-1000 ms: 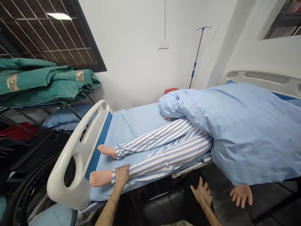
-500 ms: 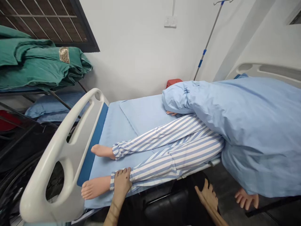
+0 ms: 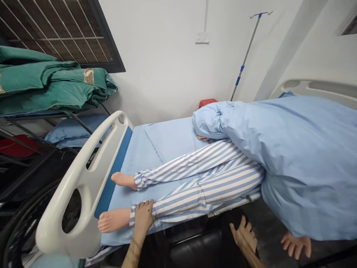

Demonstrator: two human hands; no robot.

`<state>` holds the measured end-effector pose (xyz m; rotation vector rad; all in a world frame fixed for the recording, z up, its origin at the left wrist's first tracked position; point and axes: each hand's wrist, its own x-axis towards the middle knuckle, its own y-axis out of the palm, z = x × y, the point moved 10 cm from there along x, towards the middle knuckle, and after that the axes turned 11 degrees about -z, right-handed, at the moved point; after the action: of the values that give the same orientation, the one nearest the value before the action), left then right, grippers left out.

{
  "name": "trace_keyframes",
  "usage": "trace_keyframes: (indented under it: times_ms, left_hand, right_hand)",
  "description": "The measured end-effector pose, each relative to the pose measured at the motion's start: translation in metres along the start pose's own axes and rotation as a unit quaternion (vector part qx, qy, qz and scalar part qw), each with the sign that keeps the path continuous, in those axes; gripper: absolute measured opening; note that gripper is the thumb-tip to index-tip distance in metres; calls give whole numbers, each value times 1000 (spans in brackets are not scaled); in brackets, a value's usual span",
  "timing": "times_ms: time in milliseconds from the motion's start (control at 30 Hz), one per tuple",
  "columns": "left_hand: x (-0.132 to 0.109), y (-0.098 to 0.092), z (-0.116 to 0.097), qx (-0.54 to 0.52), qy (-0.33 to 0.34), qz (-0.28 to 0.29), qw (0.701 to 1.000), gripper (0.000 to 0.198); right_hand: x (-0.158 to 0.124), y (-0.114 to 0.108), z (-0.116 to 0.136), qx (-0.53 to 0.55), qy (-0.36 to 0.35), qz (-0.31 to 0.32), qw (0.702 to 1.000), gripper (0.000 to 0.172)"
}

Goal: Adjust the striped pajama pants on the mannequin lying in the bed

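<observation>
A manikin in blue-and-white striped pyjama trousers (image 3: 200,186) lies on a blue bed sheet (image 3: 167,143), its upper body under a bunched light blue cover (image 3: 304,160). My left hand (image 3: 143,217) lies across the trouser cuff above the near bare foot (image 3: 114,220), with its fingers curled over the ankle. The far foot (image 3: 124,180) rests apart on the sheet. Below the bed's side edge, my right hand (image 3: 244,236) holds nothing, its fingers spread against a dark surface. A manikin hand (image 3: 296,245) hangs from under the cover, to the right of my right hand.
A white plastic footboard (image 3: 80,190) closes the bed's near end. Behind it, folded green drapes (image 3: 50,87) lie on a metal rack, above a blue pillow (image 3: 72,132). A wheel (image 3: 25,219) stands lower left. An IV pole (image 3: 245,56) and a red object (image 3: 208,102) stand by the wall.
The whole view has shifted slightly as my head moved. My left hand stays on the ankle. My right hand stays near the bed's side edge, with no visible change in its hold.
</observation>
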<state>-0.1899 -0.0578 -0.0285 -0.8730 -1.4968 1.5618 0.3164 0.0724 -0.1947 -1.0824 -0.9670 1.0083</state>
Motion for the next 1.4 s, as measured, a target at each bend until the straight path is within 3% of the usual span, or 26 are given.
trace_keyframes:
  times_ms: [100,700,1033,1400]
  left_hand:
    - [0,-1,-1,15,-5,4,1000,48]
    - [-2,-9,-7,29,0,13,1000,42]
    - [-2,-10,-6,27,-5,15,999,40]
    - [-3,-13,-8,23,-1,8,1000,41]
  right_hand:
    - [0,-11,-1,0,-23,-55,998,58]
    - [0,-9,-2,-47,-20,-67,996,58]
    - [-1,-19,0,-55,-21,-86,995,66]
    - [-4,-35,3,-19,-6,-37,999,62]
